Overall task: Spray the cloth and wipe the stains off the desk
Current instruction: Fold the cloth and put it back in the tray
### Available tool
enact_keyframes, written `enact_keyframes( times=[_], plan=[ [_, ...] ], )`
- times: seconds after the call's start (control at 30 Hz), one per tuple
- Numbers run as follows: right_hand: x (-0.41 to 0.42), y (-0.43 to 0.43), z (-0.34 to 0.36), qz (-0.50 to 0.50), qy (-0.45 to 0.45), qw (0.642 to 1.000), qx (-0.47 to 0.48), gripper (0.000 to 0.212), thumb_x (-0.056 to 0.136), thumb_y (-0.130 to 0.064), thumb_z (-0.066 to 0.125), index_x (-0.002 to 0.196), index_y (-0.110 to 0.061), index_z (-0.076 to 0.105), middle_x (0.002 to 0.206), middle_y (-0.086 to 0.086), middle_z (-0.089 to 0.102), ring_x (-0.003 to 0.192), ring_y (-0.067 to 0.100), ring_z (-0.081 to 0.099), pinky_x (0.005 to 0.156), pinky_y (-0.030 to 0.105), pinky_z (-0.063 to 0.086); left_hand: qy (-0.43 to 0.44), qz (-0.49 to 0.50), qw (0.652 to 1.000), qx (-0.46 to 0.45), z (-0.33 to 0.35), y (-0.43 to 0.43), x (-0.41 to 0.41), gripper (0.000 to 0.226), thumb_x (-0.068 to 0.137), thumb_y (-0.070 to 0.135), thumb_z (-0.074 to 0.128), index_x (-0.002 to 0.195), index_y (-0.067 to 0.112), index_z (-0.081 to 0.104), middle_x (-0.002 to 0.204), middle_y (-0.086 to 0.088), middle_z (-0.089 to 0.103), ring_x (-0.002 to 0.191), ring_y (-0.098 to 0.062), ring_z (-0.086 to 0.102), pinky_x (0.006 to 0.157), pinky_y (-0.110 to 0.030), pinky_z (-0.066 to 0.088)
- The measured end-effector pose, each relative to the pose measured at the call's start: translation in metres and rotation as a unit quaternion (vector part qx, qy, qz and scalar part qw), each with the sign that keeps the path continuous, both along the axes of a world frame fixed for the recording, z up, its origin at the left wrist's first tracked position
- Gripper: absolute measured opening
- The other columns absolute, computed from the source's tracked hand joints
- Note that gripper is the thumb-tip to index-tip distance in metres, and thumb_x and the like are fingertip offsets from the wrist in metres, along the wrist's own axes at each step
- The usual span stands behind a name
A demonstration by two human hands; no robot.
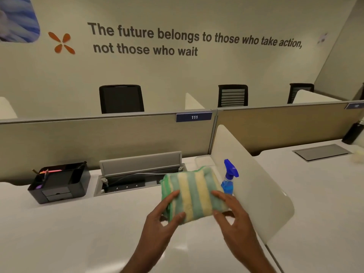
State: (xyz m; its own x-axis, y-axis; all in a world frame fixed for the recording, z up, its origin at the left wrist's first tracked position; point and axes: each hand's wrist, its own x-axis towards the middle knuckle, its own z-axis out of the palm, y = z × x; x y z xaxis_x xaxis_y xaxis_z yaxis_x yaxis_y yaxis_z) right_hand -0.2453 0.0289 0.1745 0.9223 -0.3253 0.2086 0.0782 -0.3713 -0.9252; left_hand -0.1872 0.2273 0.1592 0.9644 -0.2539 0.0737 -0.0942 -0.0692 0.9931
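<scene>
Open-plan office: partitioned desks [78, 223], numbered divider panel [194, 117], mesh chairs [121, 99], motivational wall slogan [189, 39].

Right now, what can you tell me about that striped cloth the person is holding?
The cloth is striped teal-green and pale yellow with a green stitched edge, and looks like soft towelling. It is folded into a thick pad. The left hand pinches its left end, the right hand its right end, low over the white desk; whether it rests there is unclear. A blue spray bottle stands just behind its right corner.
</scene>
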Motion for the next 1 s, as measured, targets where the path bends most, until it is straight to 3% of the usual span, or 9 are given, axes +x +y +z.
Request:
enact_keyframes(
  times=[0.07, 0.17, 0.3, 0.43, 0.67, 0.8, 0.9, 1.0],
  plan=[
    [0.018, -0.025, 0.010, -0.003, -0.017, 1.000, -0.013, 0.042, 0.093, -0.009, 0.064, 0.123, -0.039, 0.063, 0.125, -0.020, 0.060, 0.120, 0.005, 0.056, 0.096, 0.023, 0.051, -0.022, -0.022, 0.999, 0.025, 0.007, -0.018, 0.018, 0.057, 0.083, 0.029, 0.079, 0.128, 0.055, 0.058, 0.125, 0.027, 0.061, 0.100, 0.001, 0.062, 0.086, -0.016, 0.052],
    [0.050, -0.062, 0.025, -0.012, -0.030, 0.999, -0.015, 0.029, 0.098, -0.020, 0.058, 0.121, -0.037, 0.066, 0.123, -0.017, 0.063, 0.119, 0.007, 0.056, 0.096, 0.025, 0.048, -0.045, -0.023, 0.998, 0.025, 0.016, -0.053, 0.046, 0.053, 0.089, 0.034, 0.072, 0.132, 0.057, 0.052, 0.135, 0.026, 0.054, 0.113, 0.006, 0.055, 0.092, -0.013, 0.048],
    [0.099, -0.108, 0.038, -0.023, -0.037, 0.999, -0.006, 0.027, 0.104, -0.028, 0.046, 0.117, -0.036, 0.069, 0.114, -0.026, 0.066, 0.118, 0.002, 0.055, 0.089, 0.010, 0.042, -0.063, -0.009, 0.998, 0.027, 0.015, -0.105, 0.090, 0.048, 0.097, 0.037, 0.059, 0.139, 0.056, 0.044, 0.146, 0.017, 0.045, 0.132, -0.003, 0.046, 0.110, -0.035, 0.046],
    [0.150, -0.145, 0.034, -0.012, -0.017, 0.999, 0.036, 0.031, 0.105, -0.032, 0.041, 0.119, -0.027, 0.069, 0.123, -0.010, 0.067, 0.119, 0.004, 0.057, 0.077, -0.001, 0.043, -0.070, 0.047, 0.996, 0.014, 0.001, -0.152, 0.132, 0.045, 0.098, 0.033, 0.059, 0.136, 0.054, 0.049, 0.139, 0.010, 0.050, 0.126, -0.013, 0.054, 0.102, -0.044, 0.054],
    [0.210, -0.179, 0.002, 0.002, 0.047, 0.993, 0.111, 0.035, 0.104, -0.043, 0.040, 0.118, -0.029, 0.069, 0.119, -0.018, 0.063, 0.116, 0.004, 0.057, 0.089, 0.021, 0.046, -0.066, 0.149, 0.987, -0.009, -0.040, -0.206, 0.186, 0.043, 0.093, 0.019, 0.067, 0.129, 0.042, 0.062, 0.131, 0.007, 0.059, 0.121, -0.014, 0.059, 0.095, -0.041, 0.058],
    [0.229, -0.189, -0.016, 0.005, 0.086, 0.982, 0.167, 0.040, 0.103, -0.044, 0.040, 0.122, -0.023, 0.068, 0.130, -0.020, 0.050, 0.119, 0.008, 0.055, 0.101, 0.029, 0.045, -0.038, 0.171, 0.984, -0.023, -0.065, -0.220, 0.204, 0.044, 0.090, 0.017, 0.071, 0.124, 0.043, 0.066, 0.128, 0.006, 0.062, 0.117, -0.012, 0.062, 0.093, -0.038, 0.060],
    [0.242, -0.193, -0.032, 0.004, 0.120, 0.970, 0.210, 0.043, 0.102, -0.045, 0.041, 0.126, -0.018, 0.065, 0.119, -0.018, 0.061, 0.109, 0.009, 0.061, 0.102, 0.034, 0.047, -0.020, 0.181, 0.983, -0.018, -0.085, -0.226, 0.214, 0.043, 0.090, 0.016, 0.072, 0.124, 0.042, 0.067, 0.128, 0.005, 0.063, 0.116, -0.010, 0.062, 0.092, -0.036, 0.060],
    [0.252, -0.197, -0.056, -0.007, 0.151, 0.953, 0.261, 0.037, 0.098, -0.043, 0.051, 0.120, -0.018, 0.068, 0.123, -0.004, 0.069, 0.111, 0.017, 0.065, 0.105, 0.042, 0.049, -0.005, 0.167, 0.986, 0.025, -0.107, -0.228, 0.220, 0.042, 0.091, 0.017, 0.070, 0.125, 0.041, 0.065, 0.134, 0.001, 0.060, 0.120, -0.012, 0.059, 0.093, -0.032, 0.059]
  ],
)
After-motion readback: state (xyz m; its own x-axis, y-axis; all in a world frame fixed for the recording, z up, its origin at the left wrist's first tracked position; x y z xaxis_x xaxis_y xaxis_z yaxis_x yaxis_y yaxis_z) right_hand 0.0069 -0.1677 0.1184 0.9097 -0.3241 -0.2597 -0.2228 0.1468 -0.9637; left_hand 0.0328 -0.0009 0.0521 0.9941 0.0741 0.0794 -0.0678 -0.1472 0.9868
